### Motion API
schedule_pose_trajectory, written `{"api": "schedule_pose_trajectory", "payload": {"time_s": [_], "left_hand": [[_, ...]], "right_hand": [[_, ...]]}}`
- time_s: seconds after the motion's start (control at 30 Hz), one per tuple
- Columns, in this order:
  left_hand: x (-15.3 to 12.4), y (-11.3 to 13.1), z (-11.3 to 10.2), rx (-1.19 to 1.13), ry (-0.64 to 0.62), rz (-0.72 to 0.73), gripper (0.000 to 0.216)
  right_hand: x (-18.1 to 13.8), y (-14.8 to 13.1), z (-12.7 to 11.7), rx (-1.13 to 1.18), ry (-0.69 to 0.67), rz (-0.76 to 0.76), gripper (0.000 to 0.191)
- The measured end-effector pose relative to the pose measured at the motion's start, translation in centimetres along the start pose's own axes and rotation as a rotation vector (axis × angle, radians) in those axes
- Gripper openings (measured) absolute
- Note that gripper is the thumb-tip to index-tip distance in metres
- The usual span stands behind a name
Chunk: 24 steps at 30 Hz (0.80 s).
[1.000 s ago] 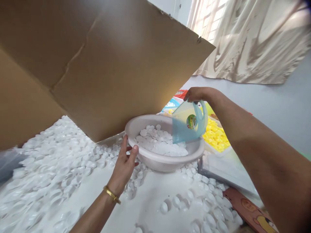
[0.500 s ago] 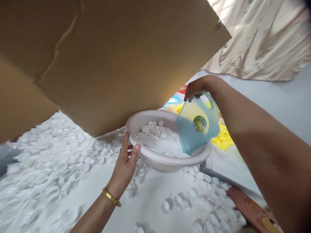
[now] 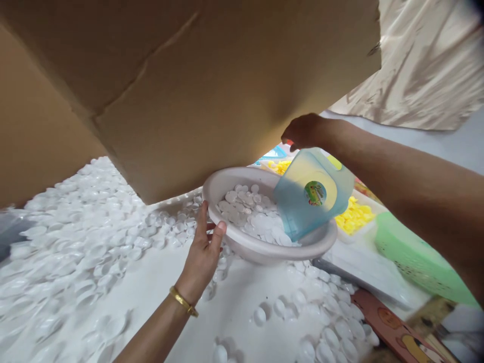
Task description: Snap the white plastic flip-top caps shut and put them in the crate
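A pale round basin (image 3: 264, 249) stands on the white surface with a heap of flat white discs (image 3: 245, 204) inside. My left hand (image 3: 206, 247), a gold bangle at its wrist, holds the near left side of the basin with thumb and fingers at the rim. Inside the basin, on its right, a translucent blue plastic scoop-like container (image 3: 298, 212) with a round label leans at a tilt. Just above its top edge is my right hand (image 3: 304, 131), fingers a little apart and off the container, close to the cardboard (image 3: 212, 101).
The big cardboard sheet or box hangs over the basin's back. Many small white cup-like pieces (image 3: 75, 242) cover the left, with more at the lower right. Yellow pieces (image 3: 353, 217) in a tray, a green perforated basket (image 3: 408, 257) and a brown decorated strip (image 3: 401, 327) lie to the right.
My right hand has come off the blue container's handle and moved up toward the cardboard. The container still leans in the basin. The view has shifted, showing the green basket. My left hand stays at the rim.
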State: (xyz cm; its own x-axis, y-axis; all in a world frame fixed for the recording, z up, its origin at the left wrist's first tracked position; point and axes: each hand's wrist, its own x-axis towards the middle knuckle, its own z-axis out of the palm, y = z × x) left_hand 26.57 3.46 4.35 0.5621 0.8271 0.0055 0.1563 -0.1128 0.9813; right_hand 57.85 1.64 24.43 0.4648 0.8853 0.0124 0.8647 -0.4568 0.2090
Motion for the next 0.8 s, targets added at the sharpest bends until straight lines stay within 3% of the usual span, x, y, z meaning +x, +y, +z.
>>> {"api": "schedule_pose_trajectory", "payload": {"time_s": [0.1,0.17,0.3,0.4,0.5,0.63,0.7,0.8], "left_hand": [[0.0,0.1,0.1,-0.010,-0.005,-0.011,0.072],[0.0,0.2,0.1,-0.027,-0.007,-0.016,0.072],[-0.3,0.0,-0.1,-0.067,-0.013,-0.003,0.073],[-0.8,-0.1,-0.3,-0.077,-0.038,-0.013,0.073],[-0.8,-0.2,-0.5,-0.060,-0.053,-0.016,0.076],[-0.4,-0.4,-0.6,-0.037,-0.066,-0.023,0.078],[-0.2,-0.4,-0.7,-0.032,-0.065,-0.021,0.079],[-0.1,-0.4,-0.6,-0.042,-0.064,-0.020,0.079]], "right_hand": [[-0.5,-1.4,0.1,0.237,-0.266,0.057,0.038],[-1.4,-3.3,1.3,0.378,-0.315,0.078,0.052],[-4.5,-9.5,7.0,0.507,-0.331,-0.003,0.053],[-6.3,-12.9,12.0,0.493,-0.321,0.043,0.045],[-6.5,-13.4,15.4,0.495,-0.357,0.099,0.031],[-5.1,-12.5,17.2,0.537,-0.493,0.138,0.031],[-4.5,-12.3,17.6,0.564,-0.553,0.165,0.038],[-4.1,-12.7,17.8,0.610,-0.561,0.192,0.064]]}}
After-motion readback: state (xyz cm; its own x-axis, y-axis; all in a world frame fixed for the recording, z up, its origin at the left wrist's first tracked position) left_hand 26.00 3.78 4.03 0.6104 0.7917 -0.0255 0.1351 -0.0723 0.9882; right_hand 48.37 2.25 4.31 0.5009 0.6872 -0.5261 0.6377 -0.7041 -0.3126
